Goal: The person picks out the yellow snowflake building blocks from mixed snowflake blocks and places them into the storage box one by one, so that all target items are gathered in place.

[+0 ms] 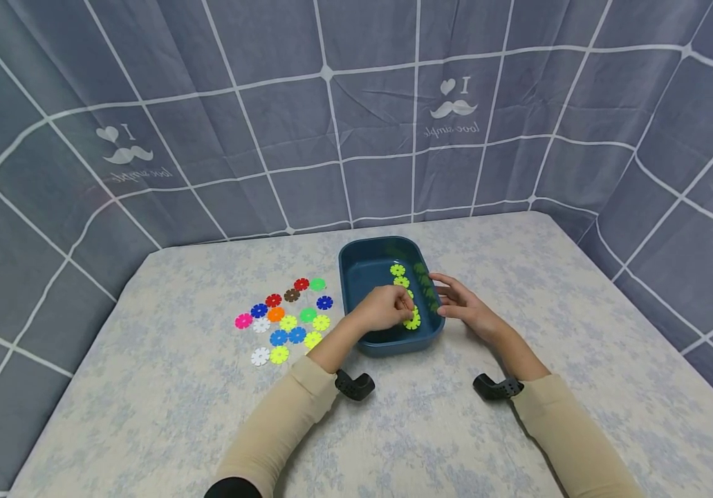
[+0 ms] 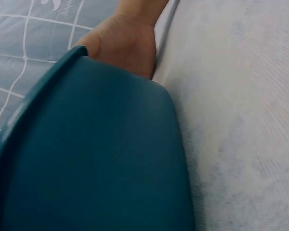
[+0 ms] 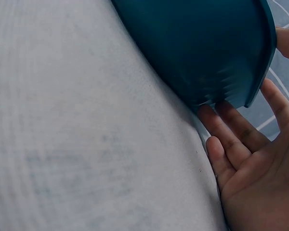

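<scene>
A dark teal plastic bin [image 1: 371, 252] sits on the table, with several yellow-green snowflake discs [image 1: 397, 270] in a row inside along its right half. Over the bin's near part, my left hand [image 1: 384, 308] has its fingers curled, their tips at the nearest yellow-green disc [image 1: 413, 320], apparently pinching it; the hand covers part of the row. My right hand [image 1: 465, 308] is beside the bin's right wall. In the right wrist view, its extended fingers [image 3: 243, 127] touch the outside of the bin [image 3: 197, 48]. The left wrist view shows mainly the bin's outer wall [image 2: 101, 149].
Left of the bin, several loose snowflake discs lie spread on the patterned tablecloth [image 1: 176, 387], among them an orange disc [image 1: 276, 314], a pink disc [image 1: 243, 321] and a brown disc [image 1: 292, 295]. A grey-blue checked curtain [image 1: 281, 131] hangs behind the table.
</scene>
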Motion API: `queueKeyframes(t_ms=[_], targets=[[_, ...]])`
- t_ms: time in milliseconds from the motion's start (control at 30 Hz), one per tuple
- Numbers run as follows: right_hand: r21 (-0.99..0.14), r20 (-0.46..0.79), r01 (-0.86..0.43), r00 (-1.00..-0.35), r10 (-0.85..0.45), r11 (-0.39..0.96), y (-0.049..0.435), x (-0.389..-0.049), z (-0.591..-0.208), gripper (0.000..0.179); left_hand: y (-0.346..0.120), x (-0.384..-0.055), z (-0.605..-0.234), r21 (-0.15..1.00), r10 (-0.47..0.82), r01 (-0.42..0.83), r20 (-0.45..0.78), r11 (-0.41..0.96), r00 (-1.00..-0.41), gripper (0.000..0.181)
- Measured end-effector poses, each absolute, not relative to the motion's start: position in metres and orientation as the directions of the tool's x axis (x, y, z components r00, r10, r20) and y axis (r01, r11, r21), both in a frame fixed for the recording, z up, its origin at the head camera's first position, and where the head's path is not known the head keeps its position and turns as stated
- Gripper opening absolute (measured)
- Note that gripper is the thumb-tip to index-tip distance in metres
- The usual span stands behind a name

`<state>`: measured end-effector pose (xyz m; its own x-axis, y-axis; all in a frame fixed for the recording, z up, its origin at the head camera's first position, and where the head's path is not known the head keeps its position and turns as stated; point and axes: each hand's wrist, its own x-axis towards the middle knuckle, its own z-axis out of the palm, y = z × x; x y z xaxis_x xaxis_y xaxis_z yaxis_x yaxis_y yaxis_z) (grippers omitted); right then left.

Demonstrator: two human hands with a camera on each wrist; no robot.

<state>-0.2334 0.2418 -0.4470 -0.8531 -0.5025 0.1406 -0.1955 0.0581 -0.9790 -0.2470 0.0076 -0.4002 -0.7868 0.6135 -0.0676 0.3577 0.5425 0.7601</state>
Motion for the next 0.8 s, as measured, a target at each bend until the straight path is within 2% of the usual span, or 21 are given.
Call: queueKeyframes(t_ms=[233, 567, 800], targets=[[-0.978, 0.136, -0.197, -0.854, -0.502, 0.071, 0.242, -0.233, -0.447, 0.067, 0.011, -0.249, -0.405, 0.682, 0.624, 0.400, -0.106, 0.613, -0.774, 0.004], [-0.976, 0.137, -0.202, -0.854, -0.502, 0.077, 0.243, -0.232, -0.447, 0.066, 0.017, -0.248, -0.408, 0.588, 0.616, 0.428, -0.157, 0.686, -0.772, 0.017], [-0.976, 0.141, -0.206, -0.852, -0.505, 0.075, 0.243, -0.232, -0.448, 0.066, 0.019, -0.246, -0.408, 0.526, 0.633, 0.482, -0.147, 0.701, -0.760, 0.022]])
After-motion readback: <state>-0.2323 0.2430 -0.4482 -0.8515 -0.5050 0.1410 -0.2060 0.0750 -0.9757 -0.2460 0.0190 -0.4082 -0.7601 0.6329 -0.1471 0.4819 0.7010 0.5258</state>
